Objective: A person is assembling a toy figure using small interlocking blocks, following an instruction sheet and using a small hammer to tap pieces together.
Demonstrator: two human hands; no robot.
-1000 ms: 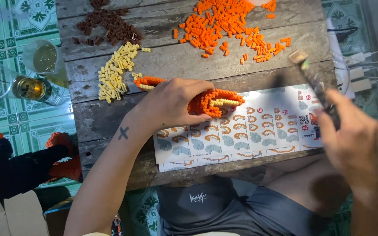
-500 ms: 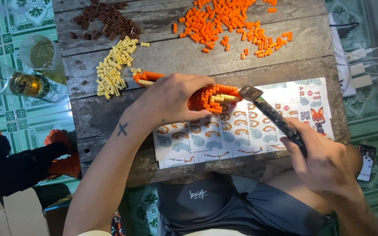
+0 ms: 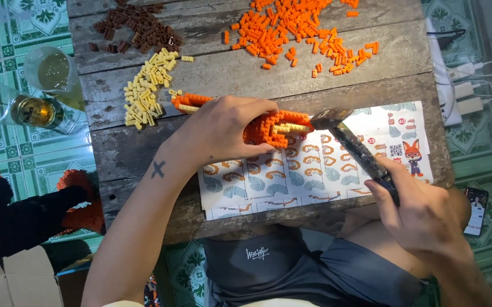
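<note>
My left hand presses down on an orange and cream brick-built piece lying on the wooden table. My right hand grips the dark handle of a small hammer, whose metal head touches the right end of the brick piece. Under both lies a printed instruction sheet with rows of orange step pictures.
Loose orange bricks are piled at the back, yellow bricks and brown bricks at the left. Two glass jars stand on the tiled floor left of the table. Chargers and cables lie right; a phone sits lower right.
My right hand has brought the hammer down from the right, and its head now meets the right end of the brick piece. My left hand has stayed on the piece.
</note>
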